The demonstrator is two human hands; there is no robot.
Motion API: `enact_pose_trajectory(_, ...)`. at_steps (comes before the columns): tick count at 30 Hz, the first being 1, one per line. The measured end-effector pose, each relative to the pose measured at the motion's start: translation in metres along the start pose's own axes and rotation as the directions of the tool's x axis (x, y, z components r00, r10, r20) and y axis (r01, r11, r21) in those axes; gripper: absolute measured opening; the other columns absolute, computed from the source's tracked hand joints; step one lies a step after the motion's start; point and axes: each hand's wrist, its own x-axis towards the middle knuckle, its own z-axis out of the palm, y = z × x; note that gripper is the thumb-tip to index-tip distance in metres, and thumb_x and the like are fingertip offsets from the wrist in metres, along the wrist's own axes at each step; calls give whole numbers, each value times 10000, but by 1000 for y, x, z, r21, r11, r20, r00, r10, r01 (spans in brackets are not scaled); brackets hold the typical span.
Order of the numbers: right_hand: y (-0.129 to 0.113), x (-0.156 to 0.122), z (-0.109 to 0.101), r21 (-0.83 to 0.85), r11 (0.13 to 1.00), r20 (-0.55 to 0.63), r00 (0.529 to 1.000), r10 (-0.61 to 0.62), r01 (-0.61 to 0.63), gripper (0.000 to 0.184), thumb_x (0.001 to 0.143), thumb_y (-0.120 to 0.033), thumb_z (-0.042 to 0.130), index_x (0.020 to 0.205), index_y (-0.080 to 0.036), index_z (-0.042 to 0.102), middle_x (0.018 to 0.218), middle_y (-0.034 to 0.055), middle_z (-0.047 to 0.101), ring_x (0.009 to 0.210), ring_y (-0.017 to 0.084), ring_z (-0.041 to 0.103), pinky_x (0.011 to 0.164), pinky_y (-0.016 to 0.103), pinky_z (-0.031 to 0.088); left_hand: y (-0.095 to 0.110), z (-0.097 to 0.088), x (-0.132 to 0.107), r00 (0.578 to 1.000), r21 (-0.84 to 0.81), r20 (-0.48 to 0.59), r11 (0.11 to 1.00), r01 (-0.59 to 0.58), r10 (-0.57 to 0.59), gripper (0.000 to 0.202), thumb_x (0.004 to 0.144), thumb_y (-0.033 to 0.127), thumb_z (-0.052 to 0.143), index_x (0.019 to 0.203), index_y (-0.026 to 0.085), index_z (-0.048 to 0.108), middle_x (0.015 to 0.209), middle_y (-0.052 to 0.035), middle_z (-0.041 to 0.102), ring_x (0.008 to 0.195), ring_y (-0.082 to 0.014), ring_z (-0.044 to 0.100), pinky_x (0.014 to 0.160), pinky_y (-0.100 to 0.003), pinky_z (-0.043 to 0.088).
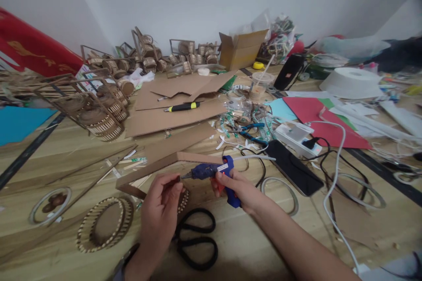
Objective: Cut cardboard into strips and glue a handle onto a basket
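My right hand (239, 191) is closed around the handle of a blue glue gun (211, 171), whose nozzle points left. My left hand (161, 208) is pinched on a small thing right at the nozzle tip; what it holds is too small to name. Just under that hand lies a small round piece edged with wooden sticks (183, 199). Black scissors (196, 237) lie on the wooden table (240, 246) below both hands.
An oval stick-rimmed cardboard piece (105, 224) lies at the lower left. Cardboard sheets (171, 116), a yellow-black utility knife (183, 106), a phone (293, 167), a power strip (296, 136), cables, coloured paper (313, 114) and finished stick baskets (99, 109) crowd the table.
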Motion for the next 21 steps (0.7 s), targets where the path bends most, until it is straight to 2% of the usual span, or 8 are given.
enact_pose_trajectory(21,5,1,0,-21,1000,-35,999,4,-5,583,632,-737,808,699,-201,590,615,-36,531,541,101,460,532,250,369,5,-1,1,998,3,-38,998,-57,57,187,877,380,666,916,200,697,840,-23,718,674,-159,698,622,-239,604)
